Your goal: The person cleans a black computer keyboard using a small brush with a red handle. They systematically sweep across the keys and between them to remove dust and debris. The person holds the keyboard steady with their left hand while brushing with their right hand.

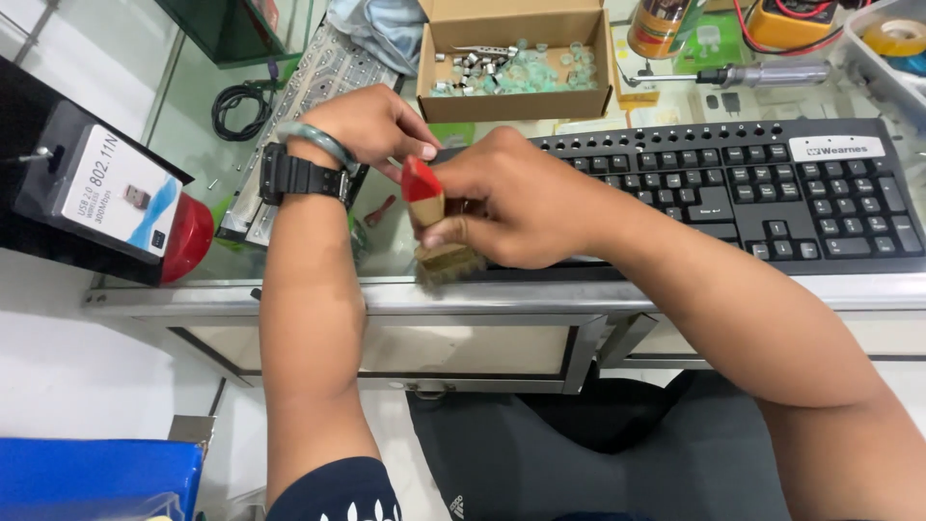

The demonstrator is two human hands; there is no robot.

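My right hand [516, 198] grips a small brush [434, 227] with a wooden handle, a red tip and tan bristles. The bristles press against the left front corner of a black keyboard [772, 193] that lies on a glass counter [289, 289]. My left hand [371, 125] rests at the keyboard's left end, fingers curled on its edge; the wrist carries a black watch and a green bangle. The keyboard's left part is hidden behind both hands.
An open cardboard box [516, 63] of small metal and pale green parts stands behind the keyboard. A screwdriver [762, 74], a can and a yellow meter lie at the back right. A coiled black cable [236, 101] and a packaged adapter [121, 188] sit left.
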